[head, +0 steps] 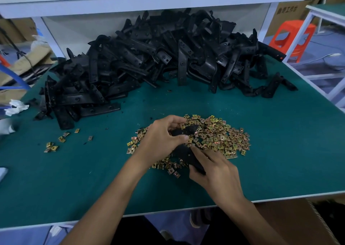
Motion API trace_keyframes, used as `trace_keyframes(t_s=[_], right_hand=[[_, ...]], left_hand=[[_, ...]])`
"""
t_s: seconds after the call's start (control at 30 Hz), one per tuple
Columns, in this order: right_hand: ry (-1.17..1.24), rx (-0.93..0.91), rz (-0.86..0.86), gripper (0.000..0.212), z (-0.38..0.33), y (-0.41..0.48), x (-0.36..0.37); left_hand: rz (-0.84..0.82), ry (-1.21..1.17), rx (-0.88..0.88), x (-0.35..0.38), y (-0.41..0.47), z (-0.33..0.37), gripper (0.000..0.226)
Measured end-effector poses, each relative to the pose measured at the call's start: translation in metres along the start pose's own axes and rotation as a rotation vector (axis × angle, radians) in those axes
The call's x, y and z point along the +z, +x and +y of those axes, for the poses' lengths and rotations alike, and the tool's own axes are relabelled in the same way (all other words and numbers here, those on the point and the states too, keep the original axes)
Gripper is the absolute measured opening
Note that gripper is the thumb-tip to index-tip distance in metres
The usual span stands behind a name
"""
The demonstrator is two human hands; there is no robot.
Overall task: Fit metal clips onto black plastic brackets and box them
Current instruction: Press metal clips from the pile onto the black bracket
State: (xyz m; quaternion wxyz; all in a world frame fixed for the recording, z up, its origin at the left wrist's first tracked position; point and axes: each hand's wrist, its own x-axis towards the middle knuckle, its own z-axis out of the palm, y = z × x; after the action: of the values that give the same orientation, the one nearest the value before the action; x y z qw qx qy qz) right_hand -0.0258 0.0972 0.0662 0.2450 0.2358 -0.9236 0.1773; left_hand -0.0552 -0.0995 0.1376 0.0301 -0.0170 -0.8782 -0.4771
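One black plastic bracket (183,152) is held over the heap of small gold metal clips (218,134) at the middle of the green table. My right hand (214,171) grips the bracket's near end. My left hand (164,138) pinches its far end between thumb and fingers, where a clip (182,126) sits at the bracket's edge. A large pile of black brackets (158,57) fills the back of the table.
A few stray clips (53,147) lie at the left of the green mat (74,179). An open cardboard box (298,224) stands below the table's front right edge. A white shelf (149,0) overhangs the pile. An orange stool (293,37) stands at the right.
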Motion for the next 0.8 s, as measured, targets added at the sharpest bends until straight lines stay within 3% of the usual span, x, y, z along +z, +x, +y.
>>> trace_keyframes(t_s=[0.3,0.53,0.67,0.8], right_hand=[[0.006,0.020,-0.003,0.059,0.001,-0.001,0.001],[0.057,0.049,0.062,0.056,0.003,-0.001,0.005],[0.058,0.071,0.067,0.055,0.004,-0.002,0.007],[0.071,0.057,0.056,0.056,0.005,-0.002,0.008]], left_hand=[[0.001,-0.098,-0.005,0.004,-0.005,-0.002,0.030],[0.023,0.071,0.049,-0.005,-0.011,-0.010,0.049],[0.169,0.058,0.054,-0.006,-0.017,-0.016,0.032],[0.156,0.064,0.061,-0.008,-0.019,-0.019,0.027]])
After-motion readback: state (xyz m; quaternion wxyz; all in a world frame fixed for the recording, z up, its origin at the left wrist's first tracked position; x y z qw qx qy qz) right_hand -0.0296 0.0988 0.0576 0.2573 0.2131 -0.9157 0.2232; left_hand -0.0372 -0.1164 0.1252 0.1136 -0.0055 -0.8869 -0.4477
